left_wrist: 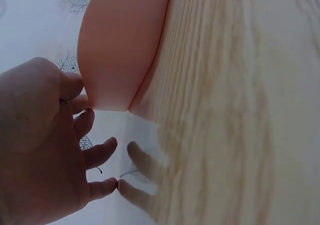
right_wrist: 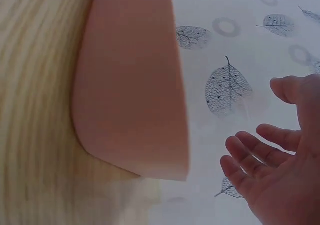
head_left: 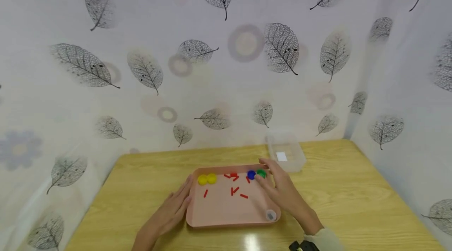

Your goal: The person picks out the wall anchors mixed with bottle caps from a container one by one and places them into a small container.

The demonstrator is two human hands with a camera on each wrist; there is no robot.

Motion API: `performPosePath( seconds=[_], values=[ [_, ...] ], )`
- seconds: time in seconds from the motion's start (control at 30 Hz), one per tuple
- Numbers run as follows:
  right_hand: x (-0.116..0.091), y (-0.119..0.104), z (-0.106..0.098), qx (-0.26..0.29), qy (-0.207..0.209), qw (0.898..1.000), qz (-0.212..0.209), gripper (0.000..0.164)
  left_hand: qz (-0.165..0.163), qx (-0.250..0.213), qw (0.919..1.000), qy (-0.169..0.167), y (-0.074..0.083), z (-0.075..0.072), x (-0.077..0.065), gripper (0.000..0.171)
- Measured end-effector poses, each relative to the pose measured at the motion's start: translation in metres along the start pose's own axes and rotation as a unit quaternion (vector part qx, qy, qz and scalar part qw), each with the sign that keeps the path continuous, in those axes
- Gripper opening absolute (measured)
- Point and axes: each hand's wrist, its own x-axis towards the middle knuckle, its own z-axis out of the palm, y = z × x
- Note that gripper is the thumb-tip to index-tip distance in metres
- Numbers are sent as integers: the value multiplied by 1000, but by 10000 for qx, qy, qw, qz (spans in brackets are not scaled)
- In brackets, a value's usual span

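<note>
A pink tray point(head_left: 226, 213) lies on the wooden table. In its upper left corner are two yellow round pieces point(head_left: 207, 179). Several small red sticks point(head_left: 244, 196) are scattered over its middle, near a red piece point(head_left: 234, 175). A blue round piece point(head_left: 251, 175) and a green one point(head_left: 261, 173) sit at the upper right. My left hand point(head_left: 171, 210) rests against the tray's left wall, fingers extended. Over the right side hovers my right hand point(head_left: 284, 190), near the blue and green pieces; its fingers are loosely spread in the right wrist view, holding nothing.
A small clear round container point(head_left: 271, 215) sits in the tray's lower right corner. Behind the tray at right stands a clear plastic box point(head_left: 294, 156) with a white label. Leaf-patterned cloth point(head_left: 226, 78) hangs behind and beside the table point(head_left: 353, 188).
</note>
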Motion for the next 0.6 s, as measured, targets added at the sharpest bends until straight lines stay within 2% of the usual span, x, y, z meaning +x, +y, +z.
performPosePath(
  seconds=[0.17,0.37,0.6],
  values=[
    [-1,4,8,321,-134,9994,80,46,33,39,10000,39,1,2,1,56],
    [-1,9,13,366,-155,9992,-1,43,90,-18,9999,144,0,3,3,56],
    [0,16,24,896,-299,9949,355,34,101,4,9996,270,-3,8,4,55]
  ],
)
